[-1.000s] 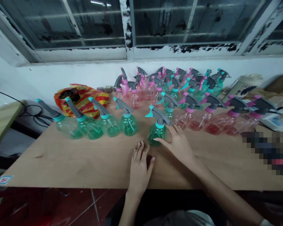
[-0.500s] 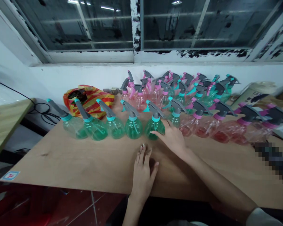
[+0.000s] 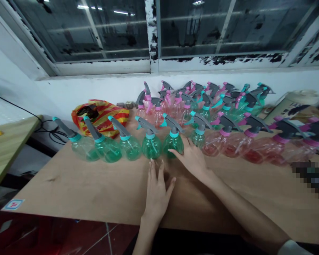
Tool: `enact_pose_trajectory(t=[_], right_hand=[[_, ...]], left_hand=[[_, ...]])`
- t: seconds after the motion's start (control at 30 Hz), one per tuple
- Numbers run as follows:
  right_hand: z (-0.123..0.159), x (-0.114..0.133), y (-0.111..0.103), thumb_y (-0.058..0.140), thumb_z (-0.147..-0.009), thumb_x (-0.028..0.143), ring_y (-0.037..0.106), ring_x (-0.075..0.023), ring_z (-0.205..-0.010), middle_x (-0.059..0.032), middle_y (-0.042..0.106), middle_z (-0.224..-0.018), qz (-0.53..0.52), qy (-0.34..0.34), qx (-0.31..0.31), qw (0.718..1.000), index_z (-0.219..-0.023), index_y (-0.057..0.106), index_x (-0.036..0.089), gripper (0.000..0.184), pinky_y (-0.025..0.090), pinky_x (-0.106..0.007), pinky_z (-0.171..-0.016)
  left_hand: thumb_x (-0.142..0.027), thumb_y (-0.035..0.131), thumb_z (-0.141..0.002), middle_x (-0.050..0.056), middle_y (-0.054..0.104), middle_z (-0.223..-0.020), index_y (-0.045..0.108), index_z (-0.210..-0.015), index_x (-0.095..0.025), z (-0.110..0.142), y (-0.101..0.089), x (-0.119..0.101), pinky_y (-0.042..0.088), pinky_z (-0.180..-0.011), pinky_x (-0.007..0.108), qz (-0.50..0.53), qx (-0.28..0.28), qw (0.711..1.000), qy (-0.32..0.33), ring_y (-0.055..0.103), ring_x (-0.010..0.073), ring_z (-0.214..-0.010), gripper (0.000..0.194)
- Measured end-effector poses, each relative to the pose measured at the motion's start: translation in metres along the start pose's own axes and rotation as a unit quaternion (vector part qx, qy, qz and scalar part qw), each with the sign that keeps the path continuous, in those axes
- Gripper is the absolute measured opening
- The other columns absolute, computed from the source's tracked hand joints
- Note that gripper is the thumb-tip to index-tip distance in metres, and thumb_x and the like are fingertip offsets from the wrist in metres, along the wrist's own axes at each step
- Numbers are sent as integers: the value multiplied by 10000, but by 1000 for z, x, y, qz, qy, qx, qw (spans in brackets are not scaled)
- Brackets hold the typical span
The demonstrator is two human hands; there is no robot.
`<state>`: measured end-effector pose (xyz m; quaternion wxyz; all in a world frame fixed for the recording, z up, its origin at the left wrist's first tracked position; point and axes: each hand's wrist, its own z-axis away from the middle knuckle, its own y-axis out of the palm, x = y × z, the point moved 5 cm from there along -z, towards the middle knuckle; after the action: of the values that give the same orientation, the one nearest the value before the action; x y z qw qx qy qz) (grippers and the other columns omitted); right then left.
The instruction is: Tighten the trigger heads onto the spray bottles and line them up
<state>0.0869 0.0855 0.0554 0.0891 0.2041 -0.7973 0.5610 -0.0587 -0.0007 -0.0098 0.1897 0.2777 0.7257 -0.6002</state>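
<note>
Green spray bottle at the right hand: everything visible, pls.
The green spray bottle has a round, see-through, plastic-looking body, turquoise collar, nozzle tip and trigger, and grey head. It stands upright on the table, fifth from left in the front row of bottles. The right hand clasps it, thumb in front, fingers at right.

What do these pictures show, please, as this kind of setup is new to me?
There is no machine here, just a person's bare left hand and right hand. Every picture comes from one head-worn camera looking forward and down. On the wooden table stands a front row of spray bottles, green at the left and pink at the right, with more behind and a striped bag nearby. The right hand holds a green bottle; the left hand, holding nothing, has its fingertips near the neighbouring green bottle.
</note>
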Motion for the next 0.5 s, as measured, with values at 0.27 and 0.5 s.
enact_pose_trajectory(t=[0.27,0.5], right_hand=[[35,-28,-25,547,-886,517,693,-231,-670,-143,686,-1172,-142,30,-48,988,-1353,479,166,587,564,-420,-683],[57,-61,-57,555,-891,492,653,-174,-613,-34,734,-799,-222,102,-82,966,-953,679,223,304,518,-293,-593]], left_hand=[[-391,498,-963,170,133,-1609,277,-1475,-221,2,4,-1,242,-1126,604,-23,-1,999,26,86,338,-1471,583],[-364,469,-981,149,174,-1603,238,-1491,-236,14,8,-7,241,-1138,589,-28,-5,999,40,112,307,-1475,574]])
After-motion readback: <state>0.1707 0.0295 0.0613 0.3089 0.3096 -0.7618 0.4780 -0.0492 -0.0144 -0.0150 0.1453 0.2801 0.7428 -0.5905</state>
